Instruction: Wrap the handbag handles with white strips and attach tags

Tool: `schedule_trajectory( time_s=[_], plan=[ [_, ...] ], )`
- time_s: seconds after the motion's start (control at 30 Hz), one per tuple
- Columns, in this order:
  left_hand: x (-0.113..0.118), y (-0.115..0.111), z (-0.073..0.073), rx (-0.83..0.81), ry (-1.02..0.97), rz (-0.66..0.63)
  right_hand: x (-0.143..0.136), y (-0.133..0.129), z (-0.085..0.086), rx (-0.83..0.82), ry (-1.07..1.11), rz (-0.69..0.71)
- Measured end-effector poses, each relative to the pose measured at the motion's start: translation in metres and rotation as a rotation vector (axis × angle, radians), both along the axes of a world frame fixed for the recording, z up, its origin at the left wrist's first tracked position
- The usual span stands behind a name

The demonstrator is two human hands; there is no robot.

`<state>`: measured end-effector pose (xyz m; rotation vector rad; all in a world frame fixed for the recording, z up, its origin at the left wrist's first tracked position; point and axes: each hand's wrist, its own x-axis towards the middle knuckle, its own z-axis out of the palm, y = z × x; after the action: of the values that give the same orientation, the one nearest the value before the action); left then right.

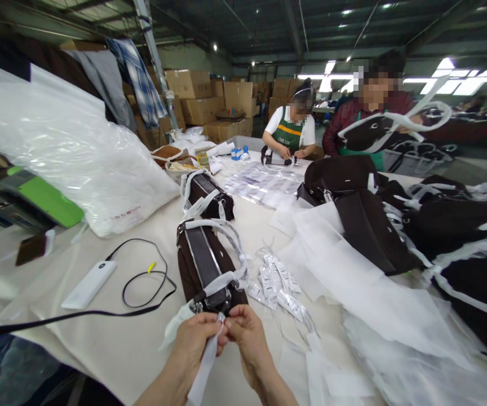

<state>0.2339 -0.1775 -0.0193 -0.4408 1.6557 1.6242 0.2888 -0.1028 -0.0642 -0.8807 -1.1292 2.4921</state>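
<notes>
A dark brown handbag [203, 254] lies on its side before me, its handle wrapped in white strips. At its near end my left hand [196, 335] pinches a white wrapping strip [204, 366] that hangs down toward me. My right hand [243, 330] is closed against the same spot, fingertips touching the left hand's; whatever is between its fingers is too small to make out. Just beyond, a second dark handbag [209, 197] with wrapped handles lies on the table. Several silvery packets with strings [275, 282] are spread right of the near bag.
A white power bank [89, 285] with a black cable lies at left, near a large plastic bag [74, 146]. White tissue sheets [353, 287] and piled dark handbags [455, 225] fill the right. Two people work across the table [142, 344]; one holds a bag [366, 132].
</notes>
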Motion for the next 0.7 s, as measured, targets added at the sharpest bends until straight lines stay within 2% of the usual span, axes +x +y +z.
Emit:
schedule_trajectory(
  time_s=[0.23,0.47,0.57,0.7],
  plan=[
    [-0.005,0.002,-0.002,0.003,-0.132,0.012,-0.002,-0.015,-0.008,-0.144,-0.019,-0.137],
    [-0.007,-0.001,-0.004,0.036,-0.195,-0.043,0.000,-0.023,-0.007,-0.382,-0.035,-0.103],
    [-0.008,-0.002,-0.003,0.034,-0.185,-0.060,-0.002,-0.024,-0.009,-0.347,-0.042,-0.118],
    [-0.008,-0.003,0.000,0.061,-0.177,-0.111,-0.001,-0.020,-0.013,-0.113,-0.154,-0.106]
  ],
)
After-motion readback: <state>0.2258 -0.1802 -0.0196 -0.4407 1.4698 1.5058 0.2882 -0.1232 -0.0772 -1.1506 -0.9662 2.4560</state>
